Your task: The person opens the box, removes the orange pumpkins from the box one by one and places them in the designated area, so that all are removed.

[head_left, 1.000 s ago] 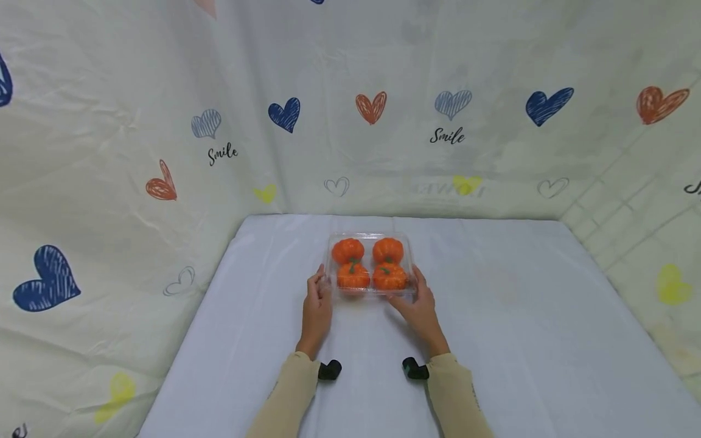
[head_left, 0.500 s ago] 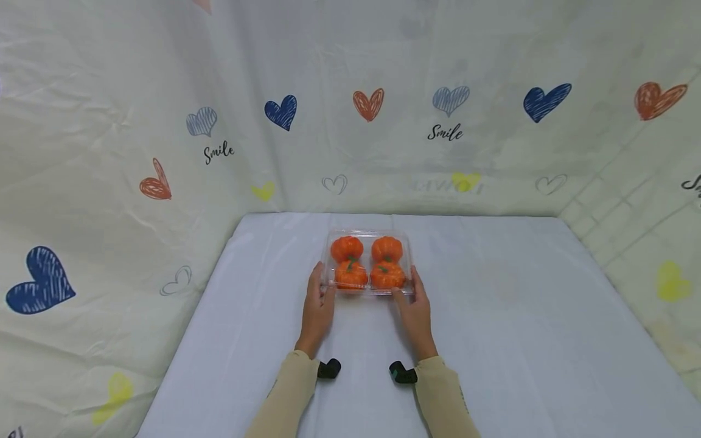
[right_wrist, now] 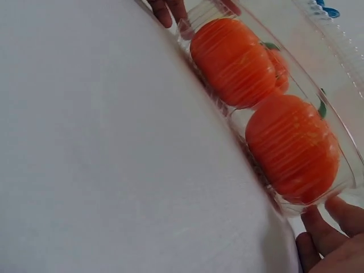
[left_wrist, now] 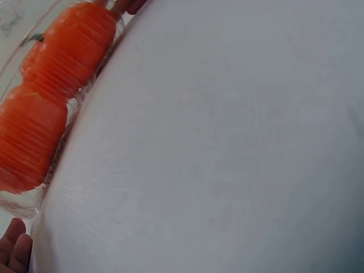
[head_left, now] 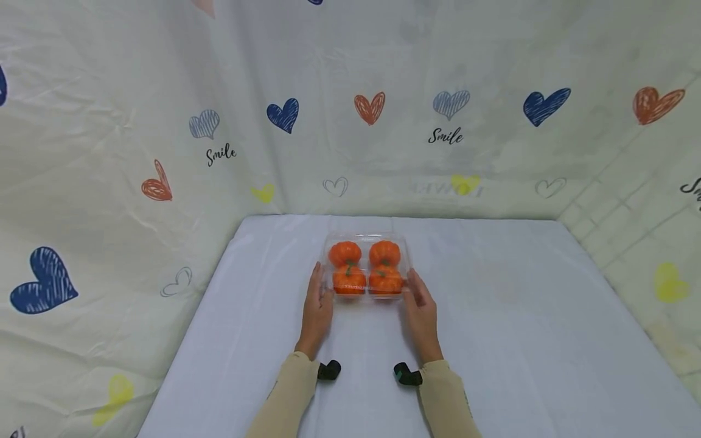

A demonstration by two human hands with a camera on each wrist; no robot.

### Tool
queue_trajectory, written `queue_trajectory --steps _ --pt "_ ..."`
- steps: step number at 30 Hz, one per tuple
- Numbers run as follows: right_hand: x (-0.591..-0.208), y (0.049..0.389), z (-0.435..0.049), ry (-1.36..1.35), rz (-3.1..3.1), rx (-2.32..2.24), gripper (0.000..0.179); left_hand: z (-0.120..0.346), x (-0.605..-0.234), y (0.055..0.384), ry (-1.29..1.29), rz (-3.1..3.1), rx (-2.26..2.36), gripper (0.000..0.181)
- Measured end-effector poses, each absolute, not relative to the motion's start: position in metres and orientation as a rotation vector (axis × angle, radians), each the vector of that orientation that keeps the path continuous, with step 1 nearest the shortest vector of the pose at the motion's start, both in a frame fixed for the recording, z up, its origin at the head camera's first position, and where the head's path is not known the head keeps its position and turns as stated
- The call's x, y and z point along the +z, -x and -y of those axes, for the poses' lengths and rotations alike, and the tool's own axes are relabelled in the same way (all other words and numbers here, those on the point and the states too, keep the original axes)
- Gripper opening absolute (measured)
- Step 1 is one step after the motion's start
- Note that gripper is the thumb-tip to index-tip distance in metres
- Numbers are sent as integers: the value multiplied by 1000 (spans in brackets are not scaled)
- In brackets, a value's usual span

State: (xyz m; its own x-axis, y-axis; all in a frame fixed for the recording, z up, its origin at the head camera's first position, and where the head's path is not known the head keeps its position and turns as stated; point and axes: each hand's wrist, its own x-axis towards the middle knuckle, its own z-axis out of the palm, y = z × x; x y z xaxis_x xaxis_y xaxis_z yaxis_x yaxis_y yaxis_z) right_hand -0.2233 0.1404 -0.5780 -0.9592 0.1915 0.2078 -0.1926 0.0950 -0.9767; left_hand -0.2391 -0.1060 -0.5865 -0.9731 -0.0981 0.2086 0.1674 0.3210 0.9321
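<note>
Left hand (head_left: 316,316), right hand (head_left: 421,316) clamped on clear box (head_left: 366,238); four orange pumpkins (head_left: 349,281) inside

The container (head_left: 365,243) I grip is clear plastic, glossy, with bright streaks along its edges and ribs in its walls. Through it the orange pumpkins (right_wrist: 293,148) look smooth and mildly shiny, their material unclear to me. The white tablecloth (head_left: 493,316) is matt, faintly creased fabric. The backdrop (head_left: 383,61) is a wrinkled sheet, cloth or plastic, I can't tell. My sleeves (head_left: 290,389) are matt cloth; the black wrist mounts (head_left: 329,370) look like dull plastic.
</note>
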Motion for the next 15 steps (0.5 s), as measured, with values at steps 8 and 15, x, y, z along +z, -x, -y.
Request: queue_trajectory --steps 8,15 --pt "-543 238 -147 -30 2140 1833 52 105 -589 241 61 2391 -1658 69" --pt "-493 281 -158 -153 2163 1762 50 104 -588 243 52 2404 -1621 93"
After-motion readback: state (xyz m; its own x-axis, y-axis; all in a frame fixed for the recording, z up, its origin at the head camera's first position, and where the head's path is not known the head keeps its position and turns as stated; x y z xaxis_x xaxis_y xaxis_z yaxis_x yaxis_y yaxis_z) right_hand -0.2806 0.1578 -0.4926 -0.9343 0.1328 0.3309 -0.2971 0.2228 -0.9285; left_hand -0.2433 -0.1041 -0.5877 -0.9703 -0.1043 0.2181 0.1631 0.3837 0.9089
